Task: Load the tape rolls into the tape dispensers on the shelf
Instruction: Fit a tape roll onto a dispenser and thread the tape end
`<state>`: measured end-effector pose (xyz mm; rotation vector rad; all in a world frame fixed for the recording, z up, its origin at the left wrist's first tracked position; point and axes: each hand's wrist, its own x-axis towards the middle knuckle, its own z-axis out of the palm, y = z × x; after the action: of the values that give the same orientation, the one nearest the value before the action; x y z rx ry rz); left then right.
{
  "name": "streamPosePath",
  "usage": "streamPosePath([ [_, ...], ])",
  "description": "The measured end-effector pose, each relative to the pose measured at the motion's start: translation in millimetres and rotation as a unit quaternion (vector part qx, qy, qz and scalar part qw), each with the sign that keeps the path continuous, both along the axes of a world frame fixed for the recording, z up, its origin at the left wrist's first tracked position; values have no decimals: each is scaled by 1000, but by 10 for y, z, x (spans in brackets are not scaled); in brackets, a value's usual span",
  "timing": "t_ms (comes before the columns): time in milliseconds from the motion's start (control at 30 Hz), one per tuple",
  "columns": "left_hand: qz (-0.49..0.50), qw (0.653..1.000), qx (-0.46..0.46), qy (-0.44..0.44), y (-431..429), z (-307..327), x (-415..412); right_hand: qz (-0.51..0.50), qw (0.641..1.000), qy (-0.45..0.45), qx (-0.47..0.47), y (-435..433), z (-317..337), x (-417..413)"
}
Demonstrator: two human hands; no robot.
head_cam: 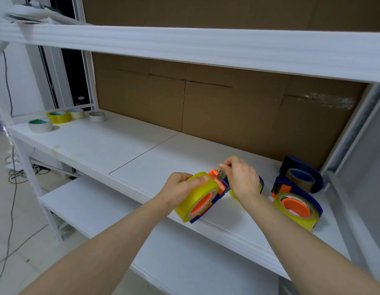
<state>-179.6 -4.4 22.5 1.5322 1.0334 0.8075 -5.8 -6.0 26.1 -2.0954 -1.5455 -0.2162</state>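
Centre dispenser (221, 184): blue frame, orange hub and orange front piece, carrying a translucent yellow roll (190, 202). It is tilted at lower centre of the frame, at the front edge of the shelf (121, 145).

Loaded dispenser (295, 207), lower right: blue frame, orange hub, yellow tape (291, 219), lying on its side.

Rear dispenser (297, 162), directly behind: blue, holding brown tape (304, 185).

Loose rolls, left of frame, all lying flat: white roll (40, 125), yellow roll (58, 117), cream roll (76, 113), grey-white roll (97, 116).

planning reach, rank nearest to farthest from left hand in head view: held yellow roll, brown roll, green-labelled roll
1. held yellow roll: gripped by the left hand
2. brown roll: right, in blue dispenser
3. green-labelled roll: far left of shelf
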Motion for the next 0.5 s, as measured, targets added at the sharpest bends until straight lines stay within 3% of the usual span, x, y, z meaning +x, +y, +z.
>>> streamPosePath([
  [200, 25, 1000, -1, 0, 36, -44, -10, 33, 998, 36, -44, -24, -25, 22],
  [267, 27, 1000, 2, 3, 43, -63, -22, 69, 987, 130, -61, 10, -10, 87],
  [367, 26, 1000, 1, -4, 39, -78, -31, 127, 941, 304, -77, 58, 34, 231],
  [500, 23, 1000, -2, -8, 44, -100, -20, 139, 917, 344, -146, 46, 59, 315],
])
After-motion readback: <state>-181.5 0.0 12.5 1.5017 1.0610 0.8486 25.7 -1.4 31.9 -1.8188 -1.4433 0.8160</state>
